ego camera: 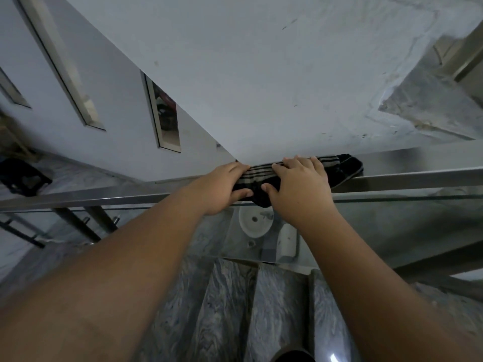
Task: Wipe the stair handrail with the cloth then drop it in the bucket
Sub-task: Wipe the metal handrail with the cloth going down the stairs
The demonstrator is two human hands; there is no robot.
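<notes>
A steel handrail [397, 178] runs across the view from left to right, above a glass panel. A black cloth with grey stripes [345, 168] is draped over the rail in the middle. My left hand [227, 186] grips the cloth's left end, fingers over the rail and thumb underneath. My right hand [300, 184] presses on the cloth beside it, fingers spread over the top and thumb on the near side. The cloth's right end sticks out past my right hand. A dark round rim [292, 355] at the bottom edge may be the bucket; I cannot tell.
Grey marble stairs [230, 304] drop away below the rail. Seen through the glass are a white basin [254, 224] and a white object [287, 239] below. A white wall [261, 74] rises beyond the rail. A black item [23, 176] sits at the left.
</notes>
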